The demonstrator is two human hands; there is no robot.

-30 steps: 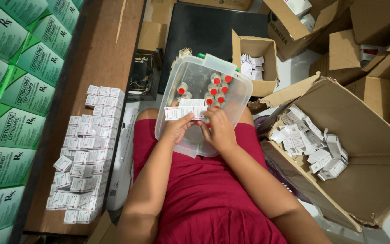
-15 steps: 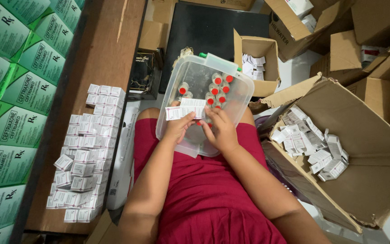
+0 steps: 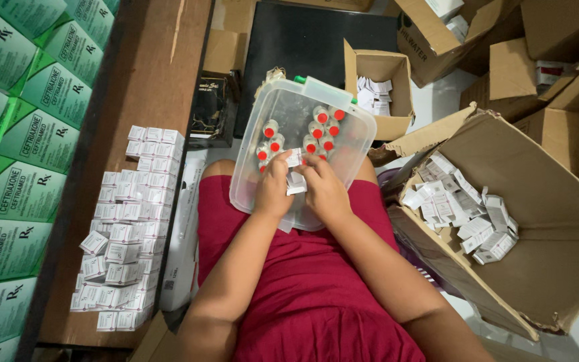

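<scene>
small white carton [image 3: 296,181], between left hand [image 3: 274,191], right hand [image 3: 326,191]

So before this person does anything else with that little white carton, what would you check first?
1. Small white carton held by both hands: ok, left hand and right hand touch it.
2. Clear plastic tub rests on the lap: ok.
3. Red-capped vials upright in the tub: ok.
4. Carton flap open: cannot tell.
5. Finished cartons stacked on the brown board: ok.
</scene>
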